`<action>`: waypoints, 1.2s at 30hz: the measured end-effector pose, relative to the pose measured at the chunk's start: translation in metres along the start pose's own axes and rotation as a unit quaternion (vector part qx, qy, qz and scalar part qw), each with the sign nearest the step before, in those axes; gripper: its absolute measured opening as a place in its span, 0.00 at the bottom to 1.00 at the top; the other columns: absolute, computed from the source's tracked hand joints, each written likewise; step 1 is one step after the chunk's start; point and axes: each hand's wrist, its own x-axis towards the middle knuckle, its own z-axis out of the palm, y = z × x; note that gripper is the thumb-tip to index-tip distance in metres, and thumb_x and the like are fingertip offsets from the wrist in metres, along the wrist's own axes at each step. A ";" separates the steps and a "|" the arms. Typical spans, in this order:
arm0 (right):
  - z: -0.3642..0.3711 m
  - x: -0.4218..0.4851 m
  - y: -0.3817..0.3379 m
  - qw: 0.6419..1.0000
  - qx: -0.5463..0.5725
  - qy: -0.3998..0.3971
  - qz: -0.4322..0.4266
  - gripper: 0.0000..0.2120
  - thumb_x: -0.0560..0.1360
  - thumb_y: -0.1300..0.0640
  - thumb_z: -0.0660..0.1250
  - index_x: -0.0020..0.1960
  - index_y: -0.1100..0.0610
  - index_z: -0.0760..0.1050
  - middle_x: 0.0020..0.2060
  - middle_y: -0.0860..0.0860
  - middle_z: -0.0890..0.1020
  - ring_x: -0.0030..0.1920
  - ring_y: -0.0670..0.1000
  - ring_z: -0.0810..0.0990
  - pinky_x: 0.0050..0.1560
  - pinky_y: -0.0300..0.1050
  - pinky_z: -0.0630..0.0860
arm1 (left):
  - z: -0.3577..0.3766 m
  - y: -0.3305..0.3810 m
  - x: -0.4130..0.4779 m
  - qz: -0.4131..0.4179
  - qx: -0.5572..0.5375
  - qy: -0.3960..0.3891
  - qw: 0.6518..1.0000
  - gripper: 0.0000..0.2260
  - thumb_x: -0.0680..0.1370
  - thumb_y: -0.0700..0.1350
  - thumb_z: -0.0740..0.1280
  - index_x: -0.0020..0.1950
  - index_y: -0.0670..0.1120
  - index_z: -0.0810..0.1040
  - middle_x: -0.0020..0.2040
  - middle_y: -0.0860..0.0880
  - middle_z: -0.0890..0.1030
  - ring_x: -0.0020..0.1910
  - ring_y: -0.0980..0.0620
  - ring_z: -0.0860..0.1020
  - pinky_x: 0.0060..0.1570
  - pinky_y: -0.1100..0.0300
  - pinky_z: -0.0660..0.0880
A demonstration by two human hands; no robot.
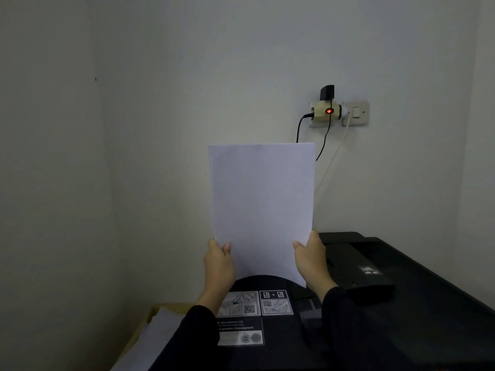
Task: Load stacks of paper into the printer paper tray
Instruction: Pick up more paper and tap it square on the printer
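One pale wall (241, 49) fills most of the view, meeting a second wall at a corner on the left. Below it sits one black printer (401, 303), its right and near parts cut off by the frame edge; its top carries three label stickers (251, 303) whose small print is too blurred to read fully. One stack of white paper (261, 204) is held upright above the printer's rear, its bottom edge hidden behind the dark curved support; how many sheets it holds cannot be told. A second supply of white sheets (155, 336) lies in a brown box at the lower left, partly hidden by the left sleeve. Two hands grip the upright stack at its lower sides: the left hand (218, 263) and the right hand (312, 259), thumbs in front, fingers curled behind and out of sight. On the wall, one socket adapter (325, 111) with one red light holds one black plug on top, beside one white switch (356, 112); three cables hang down, two black, one white.
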 end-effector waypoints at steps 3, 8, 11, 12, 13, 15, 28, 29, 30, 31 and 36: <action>0.000 0.001 0.003 1.000 0.000 -0.004 0.008 0.21 0.78 0.67 0.58 0.70 0.64 0.62 0.69 0.59 0.70 0.68 0.57 0.70 0.71 0.52 0.65 | 0.000 0.001 -0.001 0.006 0.012 -0.003 1.000 0.07 0.82 0.41 0.55 0.46 0.40 0.63 0.35 0.51 0.66 0.40 0.49 0.68 0.39 0.58 0.64; 0.000 -0.004 0.002 1.000 -0.006 -0.009 0.012 0.19 0.78 0.67 0.58 0.69 0.64 0.63 0.65 0.59 0.73 0.61 0.54 0.72 0.60 0.42 0.66 | 0.000 0.001 -0.005 0.007 0.002 -0.012 1.000 0.07 0.82 0.41 0.56 0.47 0.40 0.62 0.35 0.53 0.66 0.38 0.52 0.68 0.31 0.60 0.62; -0.002 -0.006 -0.002 1.000 -0.009 0.000 -0.002 0.16 0.78 0.68 0.58 0.65 0.65 0.67 0.62 0.59 0.75 0.55 0.52 0.72 0.58 0.42 0.67 | -0.001 0.005 -0.003 -0.010 -0.004 -0.008 1.000 0.05 0.82 0.40 0.56 0.48 0.41 0.63 0.35 0.54 0.66 0.45 0.50 0.69 0.43 0.59 0.64; -0.004 -0.007 -0.005 1.000 -0.012 0.005 -0.009 0.15 0.77 0.69 0.58 0.64 0.65 0.68 0.59 0.57 0.75 0.54 0.51 0.72 0.57 0.41 0.67 | -0.002 0.008 -0.002 -0.017 -0.003 -0.003 1.000 0.05 0.82 0.40 0.56 0.48 0.40 0.64 0.35 0.53 0.67 0.45 0.49 0.69 0.44 0.59 0.64; -0.005 -0.006 -0.008 1.000 -0.014 0.009 -0.019 0.15 0.77 0.69 0.59 0.63 0.65 0.69 0.56 0.56 0.76 0.52 0.50 0.72 0.56 0.40 0.68 | -0.004 0.011 -0.001 -0.022 0.001 0.003 1.000 0.04 0.82 0.40 0.57 0.49 0.40 0.65 0.37 0.51 0.69 0.46 0.49 0.69 0.44 0.59 0.63; -0.007 -0.005 -0.018 0.999 -0.025 0.019 -0.027 0.11 0.75 0.70 0.59 0.56 0.66 0.72 0.48 0.55 0.75 0.46 0.52 0.73 0.45 0.40 0.72 | -0.009 0.021 0.000 -0.021 0.016 0.022 0.999 0.07 0.81 0.40 0.58 0.56 0.37 0.68 0.46 0.43 0.76 0.47 0.45 0.72 0.44 0.59 0.64; -0.004 -0.006 -0.018 0.983 -0.091 -0.062 0.144 0.07 0.74 0.68 0.57 0.38 0.65 0.70 0.39 0.59 0.78 0.43 0.59 0.80 0.34 0.39 0.67 | -0.028 0.026 -0.007 -0.117 0.214 -0.065 0.968 0.16 0.80 0.37 0.55 0.65 0.34 0.72 0.64 0.37 0.75 0.43 0.49 0.77 0.39 0.61 0.71; -0.004 -0.007 -0.015 0.980 -0.108 -0.070 0.149 0.10 0.74 0.68 0.57 0.34 0.63 0.67 0.38 0.58 0.76 0.40 0.58 0.78 0.31 0.39 0.65 | -0.028 0.024 -0.009 -0.115 0.223 -0.086 0.964 0.15 0.80 0.35 0.54 0.63 0.35 0.74 0.64 0.38 0.76 0.43 0.50 0.77 0.41 0.62 0.73; -0.003 -0.008 -0.012 0.977 -0.125 -0.079 0.152 0.12 0.74 0.68 0.57 0.33 0.62 0.65 0.36 0.56 0.75 0.36 0.56 0.75 0.30 0.39 0.63 | -0.028 0.021 -0.009 -0.120 0.249 -0.118 0.954 0.14 0.80 0.34 0.53 0.58 0.35 0.76 0.65 0.39 0.76 0.50 0.49 0.78 0.49 0.61 0.75; -0.003 -0.008 -0.010 0.974 -0.142 -0.086 0.153 0.12 0.74 0.69 0.58 0.32 0.62 0.65 0.34 0.55 0.74 0.33 0.54 0.72 0.30 0.40 0.63 | -0.027 0.017 -0.010 -0.121 0.277 -0.131 0.944 0.13 0.80 0.33 0.53 0.50 0.35 0.78 0.65 0.40 0.76 0.58 0.46 0.78 0.57 0.59 0.74; 0.001 -0.011 -0.005 0.953 -0.240 -0.110 0.148 0.11 0.72 0.67 0.59 0.31 0.61 0.66 0.30 0.53 0.73 0.29 0.49 0.72 0.28 0.39 0.65 | -0.019 -0.001 -0.008 -0.147 0.362 -0.098 0.915 0.14 0.78 0.40 0.56 0.59 0.39 0.76 0.65 0.42 0.74 0.65 0.43 0.71 0.61 0.54 0.71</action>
